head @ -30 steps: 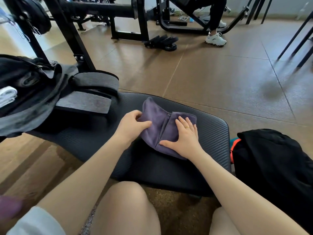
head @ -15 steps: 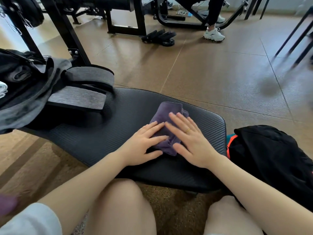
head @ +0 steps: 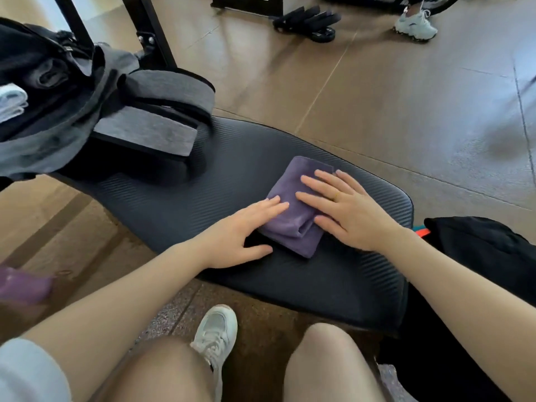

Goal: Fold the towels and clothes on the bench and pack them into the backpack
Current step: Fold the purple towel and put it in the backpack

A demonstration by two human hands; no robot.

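A small purple towel lies folded into a compact rectangle on the black ribbed bench pad. My left hand lies flat with its fingertips on the towel's left edge. My right hand presses flat on the towel's right half, fingers spread. At the left end of the bench stands the grey and black backpack, open, with a white folded cloth showing inside.
A black garment or bag lies on the floor to the right of the bench. A purple cloth shows at the left edge. Gym machine frames, weight plates and another person's shoe are across the brown floor.
The towel went from half-folded to a small rectangle. My left hand let go of its edge and now lies flat beside my right hand on it. The view tilted down.
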